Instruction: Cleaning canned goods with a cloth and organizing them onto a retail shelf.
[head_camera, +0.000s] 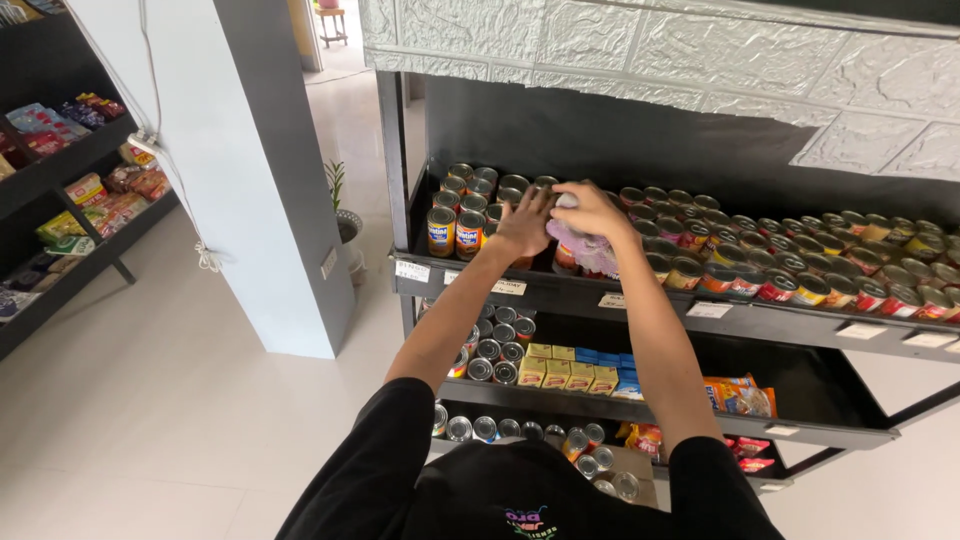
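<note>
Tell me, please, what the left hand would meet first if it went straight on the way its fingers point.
The left hand points up and back over the top shelf. It would likely meet the silver-topped cans in the rows just behind it, then the dark back panel; depth is hard to judge.

Pale tiled floor (150, 400) lay in daylight; white pillar (215, 170) stood left; black shelving (560, 295) under textured white wall panels (640, 50); potted plant (345, 215) nearby.

The hands (560, 218) hide the cans (520, 262) beneath them; the shelf (900, 345) runs off the right edge.
</note>
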